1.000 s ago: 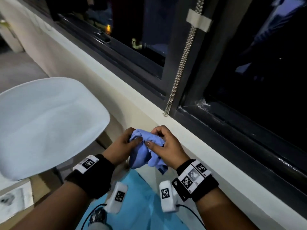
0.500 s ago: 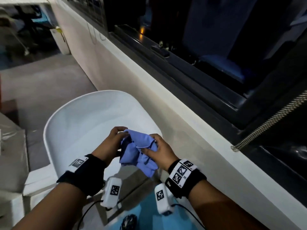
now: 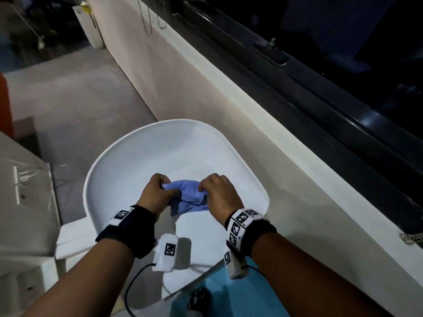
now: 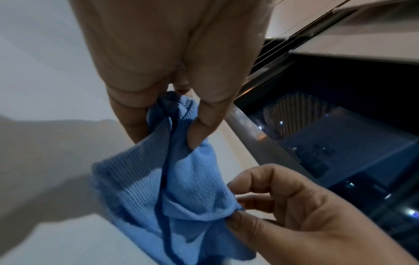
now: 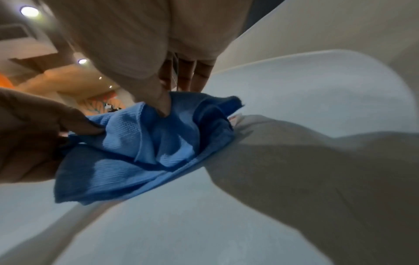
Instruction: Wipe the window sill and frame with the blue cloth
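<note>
The blue cloth (image 3: 187,199) hangs bunched between both my hands, above the seat of a white chair (image 3: 142,161). My left hand (image 3: 158,193) pinches its left edge, and in the left wrist view thumb and fingers of the left hand (image 4: 172,114) close on the ribbed blue cloth (image 4: 181,179). My right hand (image 3: 216,194) pinches the right edge; the right wrist view shows the right hand (image 5: 167,100) with its thumb pressed into the blue cloth (image 5: 140,143). The white window sill (image 3: 263,133) and the dark window frame (image 3: 320,97) run diagonally to the right of my hands, apart from them.
The white chair stands close against the wall below the sill. A bead chain end (image 3: 412,237) hangs at the right edge. A plastic-wrapped white unit (image 3: 25,191) stands on the left. Grey floor (image 3: 68,99) stretches beyond the chair.
My view has swung left and down, so the chair now lies under my hands. My hands have drawn apart, stretching the cloth between them, and sit further from the sill.
</note>
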Available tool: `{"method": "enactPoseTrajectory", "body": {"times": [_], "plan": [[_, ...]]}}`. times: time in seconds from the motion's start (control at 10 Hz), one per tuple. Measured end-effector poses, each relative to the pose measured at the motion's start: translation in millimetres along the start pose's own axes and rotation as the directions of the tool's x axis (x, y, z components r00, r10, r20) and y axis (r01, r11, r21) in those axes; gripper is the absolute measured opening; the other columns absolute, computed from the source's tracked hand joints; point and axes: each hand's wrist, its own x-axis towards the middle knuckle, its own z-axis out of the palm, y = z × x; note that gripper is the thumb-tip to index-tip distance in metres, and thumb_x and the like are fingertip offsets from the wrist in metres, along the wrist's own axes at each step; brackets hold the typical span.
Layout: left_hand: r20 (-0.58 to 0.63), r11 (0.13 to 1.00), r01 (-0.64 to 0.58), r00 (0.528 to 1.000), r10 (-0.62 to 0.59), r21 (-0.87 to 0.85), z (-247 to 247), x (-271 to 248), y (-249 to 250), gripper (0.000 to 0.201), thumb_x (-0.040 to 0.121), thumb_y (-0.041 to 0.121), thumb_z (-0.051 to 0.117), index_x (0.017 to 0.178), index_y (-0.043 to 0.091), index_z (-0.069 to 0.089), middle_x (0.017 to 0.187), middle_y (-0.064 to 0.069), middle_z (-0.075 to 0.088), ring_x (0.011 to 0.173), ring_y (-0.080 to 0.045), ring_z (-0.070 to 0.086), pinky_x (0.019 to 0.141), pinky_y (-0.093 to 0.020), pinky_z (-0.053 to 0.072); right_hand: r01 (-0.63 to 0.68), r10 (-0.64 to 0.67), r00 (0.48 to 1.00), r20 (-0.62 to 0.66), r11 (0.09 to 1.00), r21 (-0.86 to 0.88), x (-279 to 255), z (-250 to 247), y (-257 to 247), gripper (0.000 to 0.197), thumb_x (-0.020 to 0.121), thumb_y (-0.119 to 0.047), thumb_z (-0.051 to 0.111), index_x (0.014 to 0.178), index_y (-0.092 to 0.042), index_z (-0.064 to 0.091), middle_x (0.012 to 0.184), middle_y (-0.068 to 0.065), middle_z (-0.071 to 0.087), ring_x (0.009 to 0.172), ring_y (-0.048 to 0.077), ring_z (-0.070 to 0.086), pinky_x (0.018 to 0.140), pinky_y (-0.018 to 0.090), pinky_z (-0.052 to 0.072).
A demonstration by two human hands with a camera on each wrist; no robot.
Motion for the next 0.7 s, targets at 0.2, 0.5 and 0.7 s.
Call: {"method": "enactPoseTrajectory", "body": {"times": [0.2, 0.5, 0.7], "plan": [[-0.021, 0.901, -0.131, 0.988, 0.153, 0.415, -9, 10, -20, 0.034, 0.062, 0.010, 0.080, 0.063, 0.018, 0.047, 0.064, 0.001, 0.054, 0.063, -0.023, 0.050, 0.054, -0.027, 0.035, 0.053, -0.032, 0.984, 0.178, 0.992, -0.113, 12, 22, 8, 0.031, 0.076, -0.005, 0.052, 0.102, -0.020, 0.062, 0.108, 0.008, 0.058, 0.102, 0.033, 0.049, 0.078, 0.047, 0.046], [0.088, 0.587, -0.083, 0.996, 0.020, 0.805, -7, -7, -26, 0.029, 0.065, 0.038, 0.069, 0.064, 0.020, 0.046, 0.070, 0.003, 0.050, 0.070, -0.023, 0.055, 0.057, -0.027, 0.038, 0.097, -0.084, 0.965, 0.248, 0.995, -0.038, 11, 26, 3, 0.026, 0.084, -0.001, 0.050, 0.105, -0.008, 0.063, 0.114, 0.013, 0.061, 0.108, 0.034, 0.054, 0.088, 0.043, 0.044], [0.077, 0.429, -0.208, 0.950, 0.303, 0.879, 10, -20, -2, 0.058, 0.065, 0.070, 0.052, 0.082, 0.015, 0.055, 0.090, -0.007, 0.049, 0.093, -0.032, 0.048, 0.069, -0.036, 0.042, 0.000, 0.014, 0.990, 0.138, 0.995, -0.101, -17, 7, 7, 0.033, 0.086, -0.013, 0.050, 0.119, -0.019, 0.057, 0.134, 0.006, 0.050, 0.123, 0.030, 0.041, 0.099, 0.043, 0.040]]}}
